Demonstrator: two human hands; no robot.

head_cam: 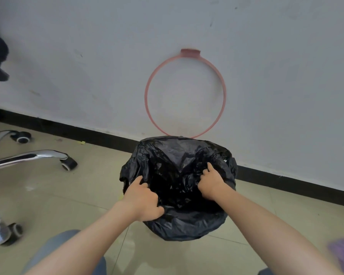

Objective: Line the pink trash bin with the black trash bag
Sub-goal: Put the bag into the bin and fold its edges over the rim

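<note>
chair base: sitting on the floor well to your left, not interfering.
left hand: you're clamping it on the bag's near-left edge.
black trash bag: it's draping over the bin, mouth open, directly ahead of both hands; bin itself hidden, no pink showing.
right hand: you're gripping the near-right edge, slightly farther in.
pink ring: it's leaning on the wall just behind the bag, probably the clamp hoop you're needing next.
obstruction: none.

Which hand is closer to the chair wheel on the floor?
Left. The left hand grips the bag on the side toward the wheel; the right hand grips the bag's far side, away from it.
</note>
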